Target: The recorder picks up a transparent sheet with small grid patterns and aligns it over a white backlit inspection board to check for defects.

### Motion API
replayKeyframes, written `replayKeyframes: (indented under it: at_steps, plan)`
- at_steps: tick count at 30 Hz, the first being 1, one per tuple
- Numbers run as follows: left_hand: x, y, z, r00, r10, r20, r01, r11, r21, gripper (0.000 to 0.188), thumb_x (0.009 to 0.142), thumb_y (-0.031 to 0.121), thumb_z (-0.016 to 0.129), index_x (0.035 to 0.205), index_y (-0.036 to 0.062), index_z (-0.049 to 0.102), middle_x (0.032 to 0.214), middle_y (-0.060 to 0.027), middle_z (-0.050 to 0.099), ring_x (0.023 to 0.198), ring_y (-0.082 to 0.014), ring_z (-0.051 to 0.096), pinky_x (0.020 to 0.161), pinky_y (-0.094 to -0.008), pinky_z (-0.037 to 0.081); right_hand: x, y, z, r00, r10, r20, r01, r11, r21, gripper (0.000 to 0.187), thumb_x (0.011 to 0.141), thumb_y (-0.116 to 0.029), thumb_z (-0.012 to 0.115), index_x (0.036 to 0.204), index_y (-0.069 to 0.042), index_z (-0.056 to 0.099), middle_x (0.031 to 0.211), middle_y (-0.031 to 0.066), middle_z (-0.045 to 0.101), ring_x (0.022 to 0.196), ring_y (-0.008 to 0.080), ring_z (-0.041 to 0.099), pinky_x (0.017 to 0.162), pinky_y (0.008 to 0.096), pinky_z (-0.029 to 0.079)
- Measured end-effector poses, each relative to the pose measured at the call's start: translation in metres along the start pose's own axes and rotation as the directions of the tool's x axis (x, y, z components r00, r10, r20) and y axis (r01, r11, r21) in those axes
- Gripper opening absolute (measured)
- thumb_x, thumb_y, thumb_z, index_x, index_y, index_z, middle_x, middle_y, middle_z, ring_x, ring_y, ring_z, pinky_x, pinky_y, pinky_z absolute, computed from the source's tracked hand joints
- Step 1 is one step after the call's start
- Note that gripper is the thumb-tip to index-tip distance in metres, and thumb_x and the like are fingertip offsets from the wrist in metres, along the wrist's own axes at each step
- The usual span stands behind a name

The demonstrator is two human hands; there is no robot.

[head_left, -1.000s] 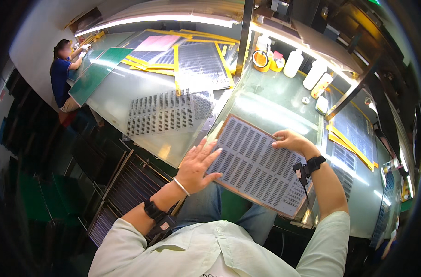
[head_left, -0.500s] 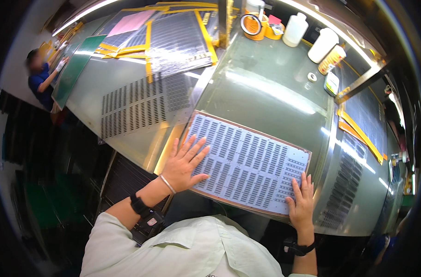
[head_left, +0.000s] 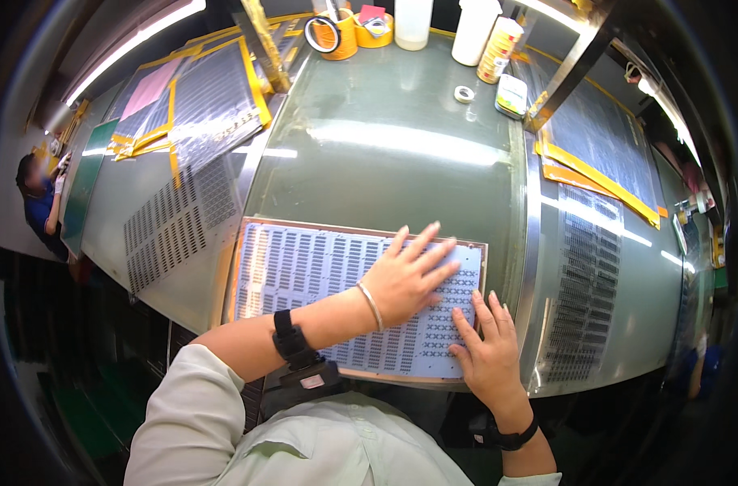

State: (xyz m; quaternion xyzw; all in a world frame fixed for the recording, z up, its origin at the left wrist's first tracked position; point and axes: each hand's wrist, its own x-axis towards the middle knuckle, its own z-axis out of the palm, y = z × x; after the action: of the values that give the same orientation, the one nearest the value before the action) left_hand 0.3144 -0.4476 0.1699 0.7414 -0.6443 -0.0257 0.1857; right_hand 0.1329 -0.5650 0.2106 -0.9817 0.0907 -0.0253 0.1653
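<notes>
A rectangular panel (head_left: 304,267) with a bluish, dark-patterned face and a copper-coloured border lies flat at the near edge of the glass-topped table. Over its right half, my left hand (head_left: 409,279) is spread open, palm down, its fingertips slightly blurred; whether the palm presses on the panel I cannot tell. My right hand (head_left: 490,340) rests at the panel's right edge, fingers apart, the thumb side over the patterned face. Neither hand grips anything. My left forearm crosses above the panel and hides part of its lower left.
Patterned transparent film (head_left: 170,223) lies on the left, below yellow-edged sheets (head_left: 215,97). More film (head_left: 580,283) lies on the right. Along the back stand tape rolls (head_left: 375,31), a white bottle (head_left: 476,32) and a cylindrical can (head_left: 499,50). A person (head_left: 43,198) works at far left.
My left hand has slid from the panel's left edge across to its right part. My right hand stays by the right edge. The whole view has turned, shifting the table surroundings leftward.
</notes>
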Motion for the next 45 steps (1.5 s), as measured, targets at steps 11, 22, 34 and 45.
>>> replayKeyframes:
  at_steps: [11,22,34,45]
  plan:
    - [0.038,-0.001,0.012,0.954,-0.042,-0.298,0.073,0.993,0.092,0.03,0.069,0.013,0.063,0.099,0.0104,0.066,0.106,-0.0102,0.056,0.097,-0.0253,0.053,0.079,-0.0369,0.044,0.048,0.026,-0.009,0.985,0.069,-0.159,-0.059,0.996,0.065,0.045,0.067,-0.01,0.07,0.11,-0.003,0.06,0.102,0.011,0.051,0.091,0.0276,0.05,0.076,0.0375,0.043]
    - [0.033,0.01,0.002,0.979,-0.076,-0.19,0.091,0.993,0.075,0.032,0.075,0.012,0.059,0.106,0.0068,0.062,0.112,-0.0109,0.056,0.103,-0.0251,0.053,0.079,-0.0359,0.043,0.061,0.039,0.001,0.968,0.025,-0.249,-0.022,1.0,0.015,0.033,0.065,-0.009,0.068,0.098,-0.007,0.066,0.084,0.005,0.048,0.074,0.0209,0.049,0.058,0.0318,0.041]
    - [0.054,-0.01,0.002,0.949,-0.284,-0.137,0.227,0.916,-0.33,0.022,0.067,0.013,0.071,0.081,0.0093,0.055,0.083,-0.0044,0.05,0.079,-0.0232,0.047,0.07,-0.0344,0.034,0.071,0.038,-0.001,0.931,0.344,-0.121,-0.278,0.885,0.375,0.047,0.067,-0.012,0.074,0.108,-0.004,0.054,0.088,0.0099,0.05,0.078,0.0264,0.055,0.064,0.0358,0.045]
    - [0.054,-0.033,-0.001,0.992,-0.049,-0.118,-0.017,0.864,-0.503,0.021,0.065,0.013,0.074,0.071,0.0116,0.054,0.076,-0.0008,0.05,0.075,-0.0194,0.048,0.067,-0.0328,0.033,0.075,0.038,0.0,0.949,0.283,-0.138,-0.196,0.875,0.442,0.025,0.067,-0.003,0.07,0.086,-0.003,0.054,0.084,0.0091,0.049,0.079,0.028,0.051,0.069,0.0361,0.041]
